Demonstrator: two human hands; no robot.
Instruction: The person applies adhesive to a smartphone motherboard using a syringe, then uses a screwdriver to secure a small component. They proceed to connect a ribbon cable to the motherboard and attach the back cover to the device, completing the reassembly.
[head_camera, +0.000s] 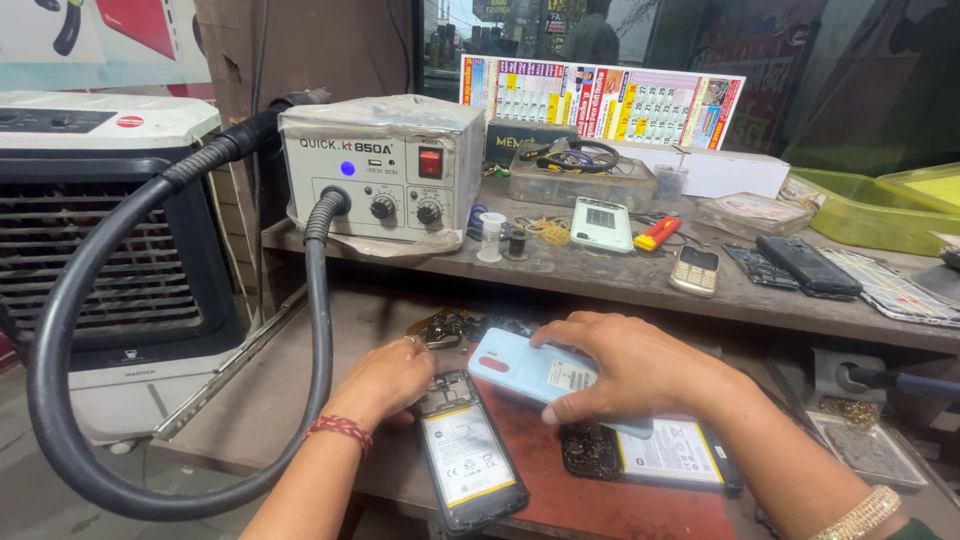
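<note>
Holding a light blue phone cover (535, 372) in the middle of the frame, the right hand (625, 365) has its fingers spread wide and flat on top, with the thumb hooked under the near edge. The cover sits tilted above the red mat (600, 500), partly over an open phone (655, 455) at lower right. The left hand (385, 378) is curled, resting on the top of another open phone (465, 460) at lower middle. I think the cover could slip, because the fingers only press on it. It might bump the bare parts inside the open phones. The thick black hose (90, 300) at left hangs close too.
</note>
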